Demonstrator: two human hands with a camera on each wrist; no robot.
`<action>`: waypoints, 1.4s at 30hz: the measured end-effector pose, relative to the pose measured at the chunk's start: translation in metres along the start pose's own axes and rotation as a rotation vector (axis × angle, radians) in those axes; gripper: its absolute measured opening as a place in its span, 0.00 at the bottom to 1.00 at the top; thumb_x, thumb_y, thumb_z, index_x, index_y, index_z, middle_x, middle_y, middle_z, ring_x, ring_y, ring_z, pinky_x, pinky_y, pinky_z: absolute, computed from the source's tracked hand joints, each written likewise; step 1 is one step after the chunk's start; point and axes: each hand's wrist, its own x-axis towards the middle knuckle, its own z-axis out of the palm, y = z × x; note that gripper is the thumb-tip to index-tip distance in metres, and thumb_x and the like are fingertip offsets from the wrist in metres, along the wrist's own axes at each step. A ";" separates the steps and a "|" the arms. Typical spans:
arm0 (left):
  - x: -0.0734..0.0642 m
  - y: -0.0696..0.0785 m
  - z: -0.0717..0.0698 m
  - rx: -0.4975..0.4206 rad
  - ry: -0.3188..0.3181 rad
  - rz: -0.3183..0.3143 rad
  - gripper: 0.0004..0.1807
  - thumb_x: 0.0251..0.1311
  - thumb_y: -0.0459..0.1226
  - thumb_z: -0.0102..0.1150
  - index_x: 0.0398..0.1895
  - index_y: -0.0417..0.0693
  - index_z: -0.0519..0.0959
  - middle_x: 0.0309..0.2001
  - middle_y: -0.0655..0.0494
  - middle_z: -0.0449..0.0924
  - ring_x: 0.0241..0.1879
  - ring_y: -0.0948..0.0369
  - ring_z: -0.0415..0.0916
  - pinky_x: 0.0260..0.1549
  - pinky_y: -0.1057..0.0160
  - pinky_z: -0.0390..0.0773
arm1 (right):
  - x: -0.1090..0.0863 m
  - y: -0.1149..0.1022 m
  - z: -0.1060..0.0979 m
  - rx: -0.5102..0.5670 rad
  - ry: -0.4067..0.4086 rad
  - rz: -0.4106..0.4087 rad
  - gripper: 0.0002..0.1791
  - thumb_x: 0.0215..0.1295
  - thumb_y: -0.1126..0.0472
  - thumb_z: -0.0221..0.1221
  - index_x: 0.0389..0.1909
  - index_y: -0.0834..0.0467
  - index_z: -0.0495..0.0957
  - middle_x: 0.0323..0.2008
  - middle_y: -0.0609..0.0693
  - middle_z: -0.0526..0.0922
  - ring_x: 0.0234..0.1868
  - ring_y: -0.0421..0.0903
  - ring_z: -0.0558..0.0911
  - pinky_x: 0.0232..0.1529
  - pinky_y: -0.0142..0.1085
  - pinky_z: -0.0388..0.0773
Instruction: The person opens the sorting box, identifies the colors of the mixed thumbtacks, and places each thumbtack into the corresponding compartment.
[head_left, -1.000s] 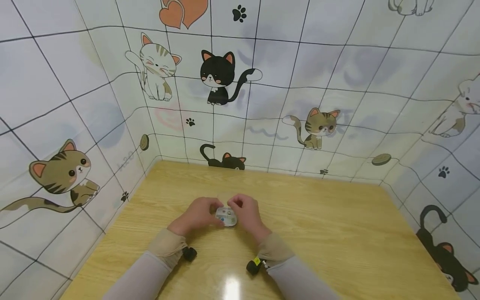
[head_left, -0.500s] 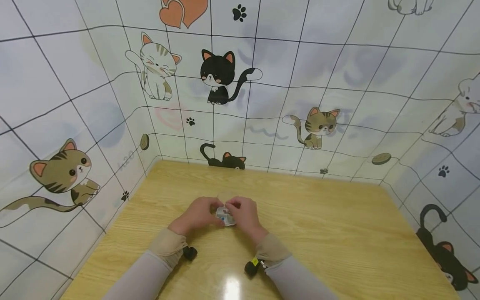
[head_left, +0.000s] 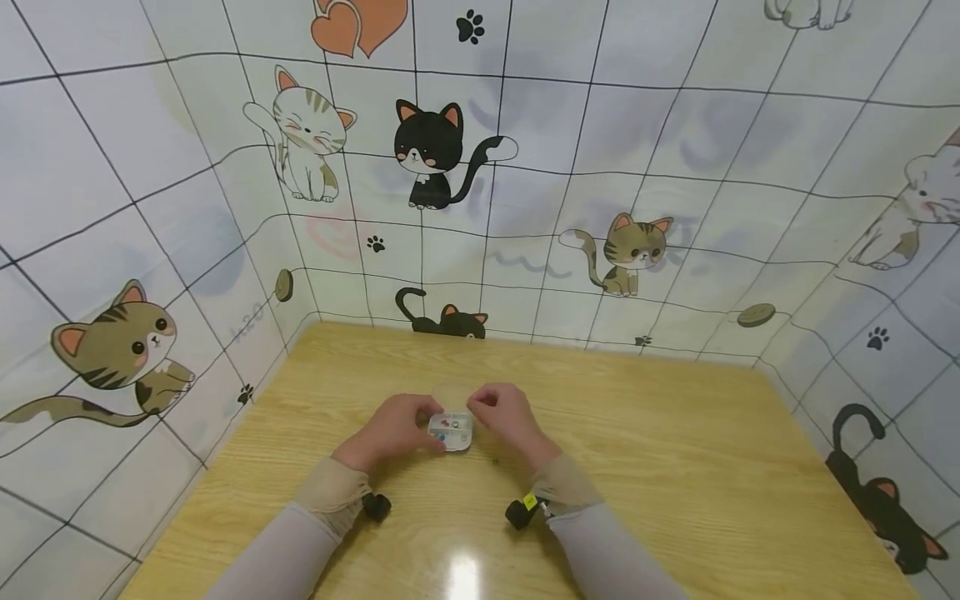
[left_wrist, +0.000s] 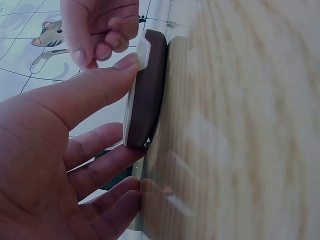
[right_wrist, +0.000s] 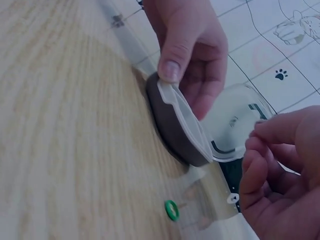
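A small pill box (head_left: pixel 453 431) with a dark body, white compartments and a hinged clear lid (right_wrist: pixel 232 122) stands open on the table. Tiny coloured pieces lie inside it; their kind is too small to tell. My left hand (head_left: pixel 393 429) grips the box at its left side, thumb on the near rim and fingers behind. Just right of the box is my right hand (head_left: pixel 513 421), raised, its thumb and forefinger brought together and the other fingers curled. A dark speck shows at those fingertips, but I cannot make out a held thing.
A small green ring (right_wrist: pixel 172 210) lies on the wooden table (head_left: pixel 637 467) near the box. Cloth walls (head_left: pixel 540 208) printed with cats and grid lines stand behind and at both sides. A black camera is strapped to each wrist.
My right hand first moved left over the box, fingertips above its compartments, then drew back to the right, uncovering them. My left hand has kept its grip on the box.
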 end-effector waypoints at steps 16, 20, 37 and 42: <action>-0.001 0.002 -0.003 0.002 0.006 -0.005 0.26 0.43 0.47 0.86 0.49 0.59 0.87 0.48 0.62 0.89 0.48 0.61 0.79 0.61 0.48 0.76 | -0.002 0.012 -0.031 -0.234 -0.401 -0.075 0.06 0.66 0.60 0.70 0.29 0.51 0.84 0.25 0.41 0.80 0.28 0.38 0.74 0.33 0.32 0.73; 0.000 0.002 -0.002 0.007 0.008 -0.004 0.26 0.42 0.47 0.86 0.47 0.60 0.87 0.47 0.63 0.88 0.48 0.61 0.79 0.60 0.48 0.76 | -0.003 0.012 -0.038 -0.251 -0.503 -0.095 0.05 0.64 0.64 0.68 0.32 0.51 0.85 0.26 0.40 0.78 0.28 0.38 0.75 0.33 0.32 0.73; 0.001 0.000 0.000 0.002 0.000 -0.018 0.25 0.43 0.48 0.87 0.47 0.61 0.87 0.46 0.65 0.88 0.47 0.61 0.78 0.59 0.49 0.76 | -0.010 0.007 -0.039 -0.312 -0.609 -0.074 0.10 0.61 0.71 0.70 0.28 0.52 0.86 0.25 0.40 0.81 0.28 0.38 0.77 0.33 0.33 0.75; 0.000 0.002 0.000 0.000 0.004 -0.011 0.26 0.42 0.47 0.87 0.47 0.60 0.87 0.46 0.65 0.88 0.47 0.61 0.78 0.59 0.50 0.76 | -0.010 0.007 -0.038 -0.337 -0.572 -0.060 0.11 0.64 0.69 0.68 0.25 0.50 0.86 0.25 0.40 0.82 0.27 0.39 0.77 0.32 0.33 0.75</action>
